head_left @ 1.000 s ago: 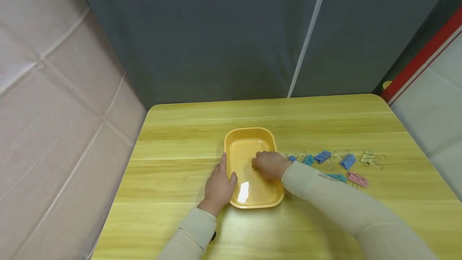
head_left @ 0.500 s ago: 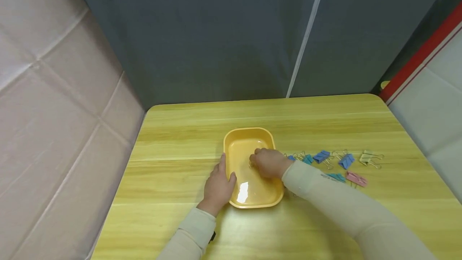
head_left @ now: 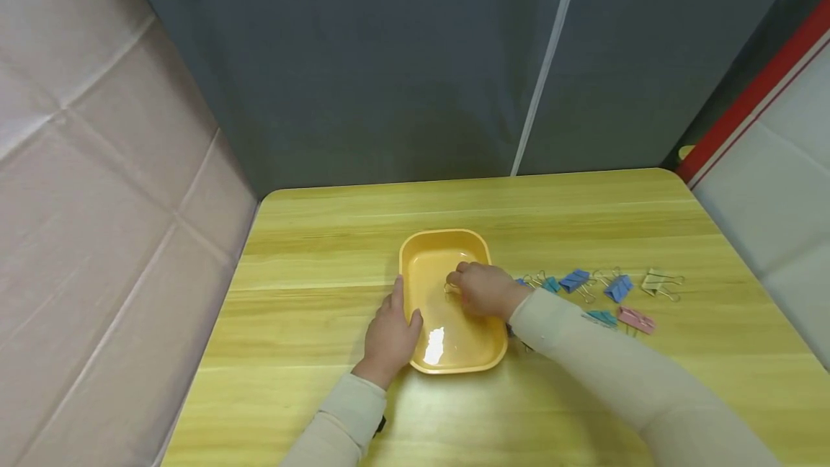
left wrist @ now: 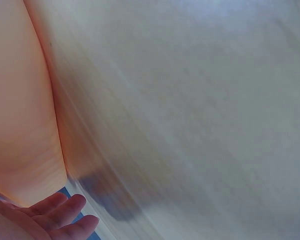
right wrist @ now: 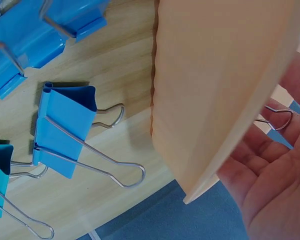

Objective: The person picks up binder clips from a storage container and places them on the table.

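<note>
A yellow tray [head_left: 447, 352] stands mid-table in the head view, its side wall [right wrist: 215, 75] large in the right wrist view. My left hand [head_left: 391, 337] lies along its left side, fingers fairly straight outside the wall and thumb over the rim; loosely extended fingers [left wrist: 65, 212] show in the left wrist view. Over the tray's inside, my right hand [head_left: 485, 290] pinches a binder clip, whose wire handle [head_left: 449, 287] sticks out past the fingertips. Most of that clip's body is hidden by the hand. The same wire handle [right wrist: 284, 117] shows beyond the tray wall in the right wrist view.
Right of the tray lie several binder clips: blue [head_left: 574, 280], teal [head_left: 601, 318], pink [head_left: 636, 320] and pale yellow [head_left: 656, 282]. A blue clip [right wrist: 62, 130] lies close beside the tray wall. A dark grey panel [head_left: 389, 92] rises behind the table's back edge.
My right hand has shifted slightly toward the far side inside the tray, and more of the clip's wire handle shows. My left hand keeps its place at the tray; the head view has turned slightly.
</note>
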A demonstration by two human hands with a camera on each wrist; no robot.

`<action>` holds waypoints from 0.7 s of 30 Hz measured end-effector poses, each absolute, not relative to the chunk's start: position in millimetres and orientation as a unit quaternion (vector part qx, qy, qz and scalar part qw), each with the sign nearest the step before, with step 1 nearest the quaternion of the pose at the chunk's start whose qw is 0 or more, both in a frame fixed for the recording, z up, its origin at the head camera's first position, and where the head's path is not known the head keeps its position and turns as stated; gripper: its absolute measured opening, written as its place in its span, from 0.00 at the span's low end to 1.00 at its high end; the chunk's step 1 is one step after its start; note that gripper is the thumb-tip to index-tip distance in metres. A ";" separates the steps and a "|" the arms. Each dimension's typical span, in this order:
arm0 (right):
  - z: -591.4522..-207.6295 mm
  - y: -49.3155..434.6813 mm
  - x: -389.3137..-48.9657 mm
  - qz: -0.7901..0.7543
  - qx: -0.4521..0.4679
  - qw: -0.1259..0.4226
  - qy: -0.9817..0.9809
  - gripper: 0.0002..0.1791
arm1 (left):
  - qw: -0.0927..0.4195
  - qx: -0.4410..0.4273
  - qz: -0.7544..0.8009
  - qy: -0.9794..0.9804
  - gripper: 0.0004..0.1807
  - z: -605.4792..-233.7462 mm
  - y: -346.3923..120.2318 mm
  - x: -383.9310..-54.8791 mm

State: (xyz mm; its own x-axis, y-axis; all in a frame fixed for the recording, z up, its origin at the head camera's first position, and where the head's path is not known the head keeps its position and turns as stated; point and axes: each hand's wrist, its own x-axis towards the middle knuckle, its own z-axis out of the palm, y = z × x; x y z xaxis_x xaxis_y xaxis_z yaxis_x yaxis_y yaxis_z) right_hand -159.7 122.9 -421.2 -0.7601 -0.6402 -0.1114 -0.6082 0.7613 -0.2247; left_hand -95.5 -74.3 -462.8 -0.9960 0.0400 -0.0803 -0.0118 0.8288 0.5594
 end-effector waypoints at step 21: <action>-409.5 136.4 -155.4 -0.139 -0.323 0.059 0.934 0.18 | 0.043 0.006 0.294 0.955 0.37 -463.2 -74.8 -94.7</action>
State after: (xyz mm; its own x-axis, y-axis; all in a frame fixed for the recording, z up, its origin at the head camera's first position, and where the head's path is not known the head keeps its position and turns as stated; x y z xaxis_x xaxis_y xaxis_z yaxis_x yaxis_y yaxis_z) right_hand -155.4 136.4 -409.5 -0.7845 -0.6198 -0.0208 -0.5869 0.7528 -0.2982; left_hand -94.7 -74.8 -463.2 -0.9963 0.0361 -0.0783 -0.0142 0.8271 0.5619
